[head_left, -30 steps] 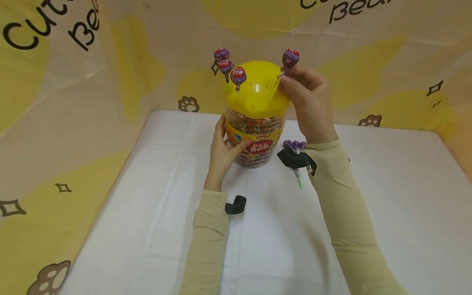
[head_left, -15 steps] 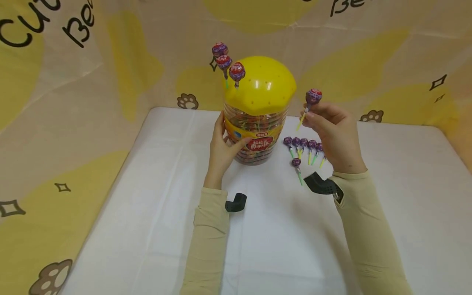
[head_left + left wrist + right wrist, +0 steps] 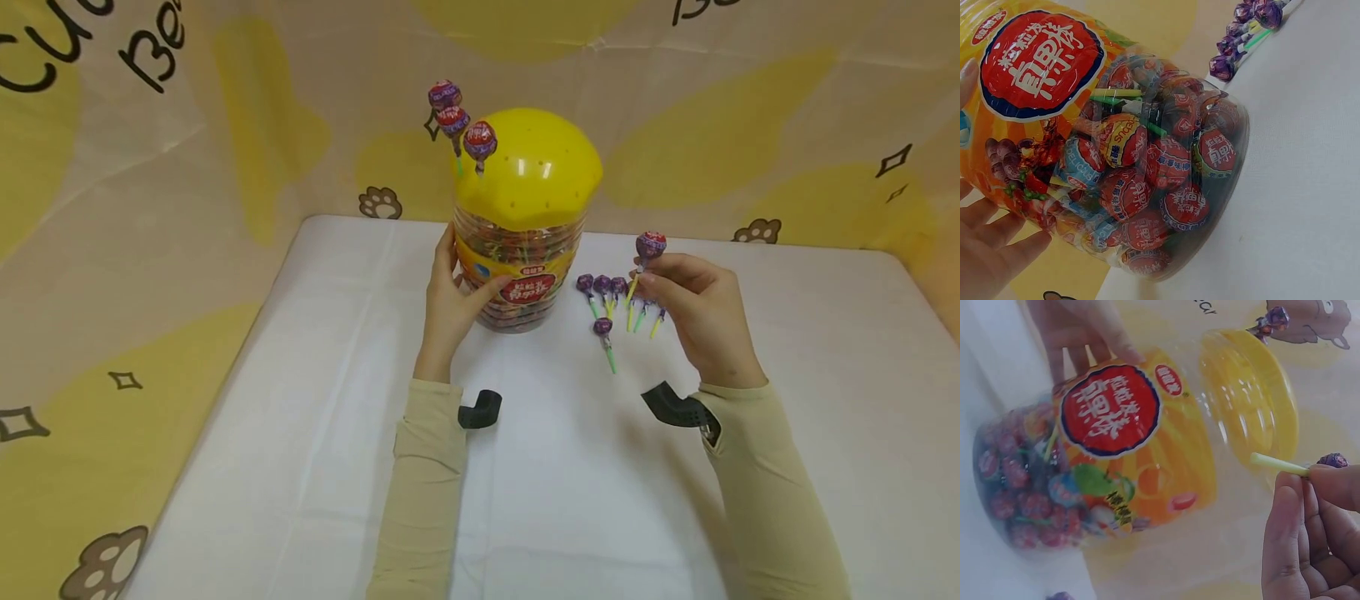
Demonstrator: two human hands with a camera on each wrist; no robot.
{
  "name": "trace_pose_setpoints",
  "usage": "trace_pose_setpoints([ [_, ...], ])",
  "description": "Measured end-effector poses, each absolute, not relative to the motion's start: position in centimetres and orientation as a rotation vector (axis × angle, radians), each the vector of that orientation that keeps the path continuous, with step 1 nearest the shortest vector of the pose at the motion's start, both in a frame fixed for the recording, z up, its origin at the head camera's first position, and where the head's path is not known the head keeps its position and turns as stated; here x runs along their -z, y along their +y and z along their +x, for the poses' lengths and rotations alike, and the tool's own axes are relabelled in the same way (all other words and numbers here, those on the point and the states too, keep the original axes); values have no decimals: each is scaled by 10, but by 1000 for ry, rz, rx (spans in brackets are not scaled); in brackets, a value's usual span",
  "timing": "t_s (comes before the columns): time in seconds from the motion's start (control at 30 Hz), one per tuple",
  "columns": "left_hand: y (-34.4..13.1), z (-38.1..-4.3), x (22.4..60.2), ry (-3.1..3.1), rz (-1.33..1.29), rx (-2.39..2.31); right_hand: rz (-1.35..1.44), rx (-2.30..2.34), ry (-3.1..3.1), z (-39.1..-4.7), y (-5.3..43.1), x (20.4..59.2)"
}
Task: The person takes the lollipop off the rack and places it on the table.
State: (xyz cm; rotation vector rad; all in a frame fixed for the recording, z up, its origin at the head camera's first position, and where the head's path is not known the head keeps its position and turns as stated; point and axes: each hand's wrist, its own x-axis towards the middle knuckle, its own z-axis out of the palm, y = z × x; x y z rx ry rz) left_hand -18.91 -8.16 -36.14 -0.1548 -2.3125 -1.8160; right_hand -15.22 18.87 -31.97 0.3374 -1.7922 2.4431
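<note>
A clear plastic jar (image 3: 517, 312) full of wrapped lollipops stands on the white table, topped by a yellow domed lid (image 3: 540, 171). Three lollipops (image 3: 480, 142) stick up from the lid's left side. My left hand (image 3: 447, 321) grips the jar's left side, thumb across the label (image 3: 1041, 62). To the right of the jar, my right hand (image 3: 708, 317) pinches a purple-and-red lollipop (image 3: 651, 245) by its pale yellow stick (image 3: 1279, 465), head up. It is held in front of a row of lollipops (image 3: 602, 285), partly hiding them.
One lollipop (image 3: 603, 327) lies nearer than the row, its green stick pointing towards me. Behind the white table (image 3: 322, 333) hangs a yellow and cream backdrop (image 3: 675, 150) with paw prints and lettering. Each wrist carries a black camera mount (image 3: 678, 408).
My right hand has moved from the lid's right side down and to the right, still pinching the lollipop. This uncovered the row on the table. The left hand keeps its grip on the jar.
</note>
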Motion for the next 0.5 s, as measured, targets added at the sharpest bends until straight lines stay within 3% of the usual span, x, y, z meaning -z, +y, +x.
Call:
trace_pose_setpoints([
  [0.5,-81,-190,362,-2313,-156,1820,188,-2465,-1886,-144,210,351],
])
